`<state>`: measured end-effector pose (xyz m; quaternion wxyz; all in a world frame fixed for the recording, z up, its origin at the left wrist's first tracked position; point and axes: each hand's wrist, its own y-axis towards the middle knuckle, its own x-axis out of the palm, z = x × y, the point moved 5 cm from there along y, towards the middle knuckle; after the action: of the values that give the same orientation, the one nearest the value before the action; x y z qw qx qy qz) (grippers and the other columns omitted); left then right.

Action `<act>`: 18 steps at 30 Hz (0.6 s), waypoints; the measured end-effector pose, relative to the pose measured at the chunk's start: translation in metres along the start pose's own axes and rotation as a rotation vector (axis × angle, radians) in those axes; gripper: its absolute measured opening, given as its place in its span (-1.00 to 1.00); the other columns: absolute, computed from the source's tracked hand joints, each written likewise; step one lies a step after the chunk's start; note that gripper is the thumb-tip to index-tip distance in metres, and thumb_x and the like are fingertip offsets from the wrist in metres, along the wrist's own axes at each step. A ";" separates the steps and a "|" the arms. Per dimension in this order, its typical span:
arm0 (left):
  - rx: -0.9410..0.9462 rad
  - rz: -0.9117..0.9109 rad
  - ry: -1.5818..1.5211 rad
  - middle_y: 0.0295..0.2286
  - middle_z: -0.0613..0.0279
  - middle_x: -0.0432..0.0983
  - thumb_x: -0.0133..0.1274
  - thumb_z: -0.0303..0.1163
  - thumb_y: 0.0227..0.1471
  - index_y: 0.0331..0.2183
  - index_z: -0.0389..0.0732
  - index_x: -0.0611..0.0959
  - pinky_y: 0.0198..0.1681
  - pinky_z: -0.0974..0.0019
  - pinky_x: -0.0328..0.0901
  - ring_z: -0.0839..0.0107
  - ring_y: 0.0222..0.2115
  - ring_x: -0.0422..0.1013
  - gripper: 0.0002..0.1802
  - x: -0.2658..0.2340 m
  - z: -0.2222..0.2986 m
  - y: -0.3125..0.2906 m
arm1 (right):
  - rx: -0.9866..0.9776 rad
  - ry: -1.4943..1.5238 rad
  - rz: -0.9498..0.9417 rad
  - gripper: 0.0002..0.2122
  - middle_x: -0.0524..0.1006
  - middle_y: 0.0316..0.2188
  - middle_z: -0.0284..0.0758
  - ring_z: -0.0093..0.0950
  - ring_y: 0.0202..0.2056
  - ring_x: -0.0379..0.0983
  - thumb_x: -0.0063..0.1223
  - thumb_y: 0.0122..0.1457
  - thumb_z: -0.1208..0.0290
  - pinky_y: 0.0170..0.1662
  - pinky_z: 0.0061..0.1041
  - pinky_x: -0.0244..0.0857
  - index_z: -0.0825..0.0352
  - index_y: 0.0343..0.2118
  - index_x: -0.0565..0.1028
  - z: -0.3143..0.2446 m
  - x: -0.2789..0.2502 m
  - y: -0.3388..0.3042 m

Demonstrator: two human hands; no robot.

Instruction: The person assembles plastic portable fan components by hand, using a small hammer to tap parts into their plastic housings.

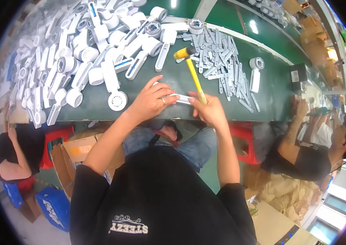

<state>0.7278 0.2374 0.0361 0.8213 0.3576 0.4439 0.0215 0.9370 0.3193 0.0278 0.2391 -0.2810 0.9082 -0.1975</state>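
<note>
In front of me, both hands hold a slim white plastic part [182, 99], one at each end, above the near edge of the table. My left hand [153, 99] is closed on its left end; a ring shows on one finger. The thumb of my right hand [209, 109] presses the other end. A mallet [193, 73] with a yellow handle and a black-and-yellow head rests with its handle end in my right hand, head pointing away. Beyond my left hand lie many white handheld fan bodies [118, 100], with round vented heads.
A heap of flat grey-white strips [222, 61] covers the right of the green table [173, 83]. One fan body [256, 73] lies beyond it. People sit at left and right [312, 157]. Cardboard box [79, 149], red stools [244, 143] and blue crate [53, 206] stand below.
</note>
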 end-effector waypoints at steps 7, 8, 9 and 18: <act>0.073 -0.074 0.142 -0.25 0.43 0.68 0.31 -0.34 0.00 -0.12 0.16 0.81 0.32 -0.06 0.29 0.42 -0.20 0.56 -0.66 0.005 0.012 0.016 | 0.022 0.203 0.022 -0.75 0.40 -0.70 -0.53 -0.75 -0.73 0.16 0.27 0.35 0.30 -0.67 -0.62 -0.03 0.37 -0.07 0.69 0.010 0.011 0.003; 0.076 -0.075 0.134 -0.25 0.43 0.68 0.31 -0.34 0.00 -0.12 0.16 0.81 0.32 -0.06 0.29 0.42 -0.20 0.56 -0.66 0.008 0.010 0.017 | 0.005 0.223 0.039 -0.74 0.40 -0.69 -0.54 -0.75 -0.72 0.17 0.26 0.36 0.30 -0.67 -0.63 -0.03 0.36 -0.02 0.67 0.017 0.011 0.005; 0.074 -0.086 0.110 -0.27 0.44 0.68 0.30 -0.35 -0.01 -0.11 0.17 0.81 0.33 -0.05 0.29 0.43 -0.23 0.56 -0.64 0.011 0.009 0.017 | -0.012 0.242 0.059 -0.72 0.41 -0.67 -0.55 -0.75 -0.72 0.17 0.25 0.36 0.30 -0.66 -0.63 -0.03 0.34 0.03 0.65 0.023 0.009 0.004; 0.056 -0.071 0.107 -0.30 0.40 0.67 0.35 -0.35 0.02 -0.12 0.15 0.82 0.34 -0.09 0.30 0.40 -0.32 0.58 -0.67 0.004 0.007 0.012 | -0.081 -0.062 0.250 -0.44 0.51 -0.51 -0.19 -0.46 -0.51 0.47 -0.17 0.52 0.26 -0.37 -0.42 0.35 0.23 0.51 0.10 0.039 0.003 -0.133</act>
<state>0.7389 0.2438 0.0435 0.7865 0.3626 0.5000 -0.0011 1.0112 0.2068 0.0612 0.2780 -0.1812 0.9356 -0.1204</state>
